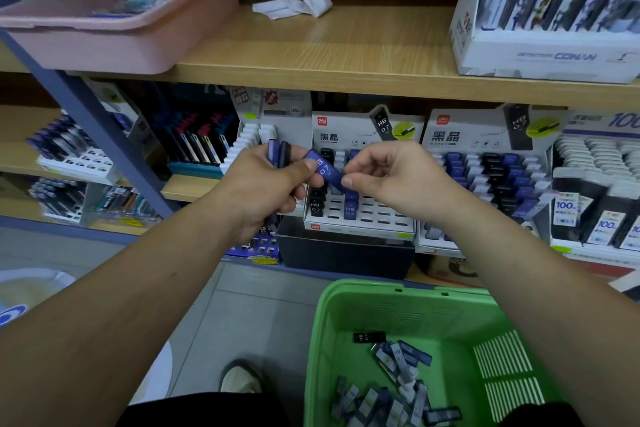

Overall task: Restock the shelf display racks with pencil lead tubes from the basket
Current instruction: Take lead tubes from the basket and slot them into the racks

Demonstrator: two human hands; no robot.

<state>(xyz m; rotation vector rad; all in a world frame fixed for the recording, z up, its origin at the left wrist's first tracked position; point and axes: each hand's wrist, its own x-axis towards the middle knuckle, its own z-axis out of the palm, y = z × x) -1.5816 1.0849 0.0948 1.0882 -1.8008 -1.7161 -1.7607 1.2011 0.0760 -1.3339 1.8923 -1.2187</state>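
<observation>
My left hand (pixel 266 184) grips a small bunch of pencil lead tubes (pixel 278 152), blue and black, their tops sticking up above the fingers. A blue tube marked HB 0.7 (pixel 325 168) lies slanted between both hands; my left thumb presses its upper end and my right hand (pixel 391 177) pinches its lower end. Both hands hover in front of a white display rack (pixel 360 215) with a few black and blue tubes and many vacant slots. A fuller rack (pixel 485 170) stands to its right. The green basket (pixel 398 305) below holds several loose tubes (pixel 388 388).
A wooden shelf board (pixel 346 55) runs above the racks, with a pink tray (pixel 104 28) at left, crumpled paper (pixel 298 0) and a white pen box (pixel 547 55) at right. A dark bin (pixel 346 253) sits under the rack. A shoe (pixel 242 378) shows on the tiled floor.
</observation>
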